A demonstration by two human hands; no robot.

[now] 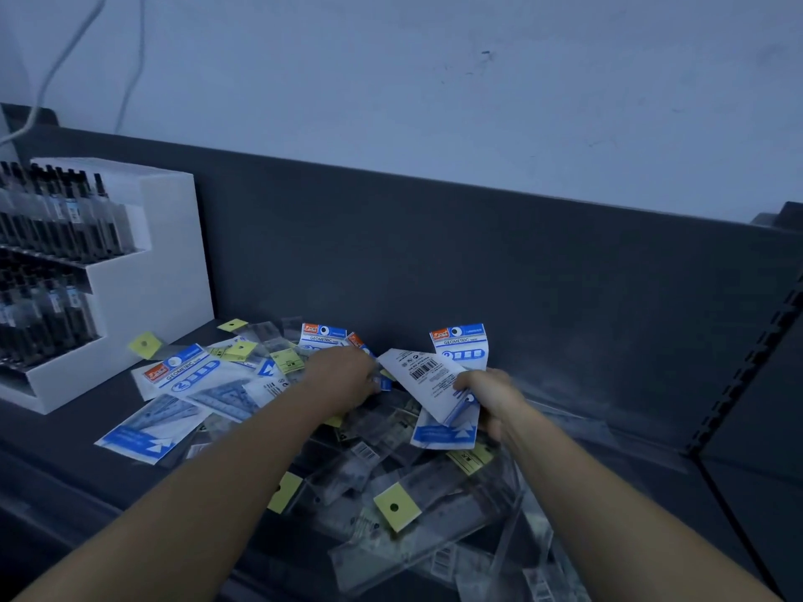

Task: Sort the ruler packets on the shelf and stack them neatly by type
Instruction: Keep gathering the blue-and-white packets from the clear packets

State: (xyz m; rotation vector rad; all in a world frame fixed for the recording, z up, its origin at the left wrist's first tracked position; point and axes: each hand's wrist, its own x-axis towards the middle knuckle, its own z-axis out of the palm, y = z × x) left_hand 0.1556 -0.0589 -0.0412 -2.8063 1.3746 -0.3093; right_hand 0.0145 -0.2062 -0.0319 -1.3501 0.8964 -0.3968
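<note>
Shelf: dark grey, with an upright back panel at 12 o'clock.
Pile: unsorted ruler packets, overlapping, at mid-shelf against the panel.
Blue type: blue-and-white "GEOMETRIC" packets; several lie flat at 9 o'clock of the pile, one stands against the panel at 12 o'clock.
Clear type: transparent sleeves with yellow tags, criss-crossed at 6 o'clock of the pile, reaching the front edge.
Left hand: palm down on the pile top; fingers curled round the edge of a blue packet.
Right hand: at 3 o'clock of the left hand, apart from it; fingers grip the held packets.
Held packets: blue type, fanned and raised off the pile; the front one shows its barcode side and tilts toward 11 o'clock, the rear one stands upright, header up.
Pen stand: white, stepped, at 9 o'clock on the shelf, holding rows of dark pens.
Wall: pale, above the panel; cable hangs at 11 o'clock.
</note>
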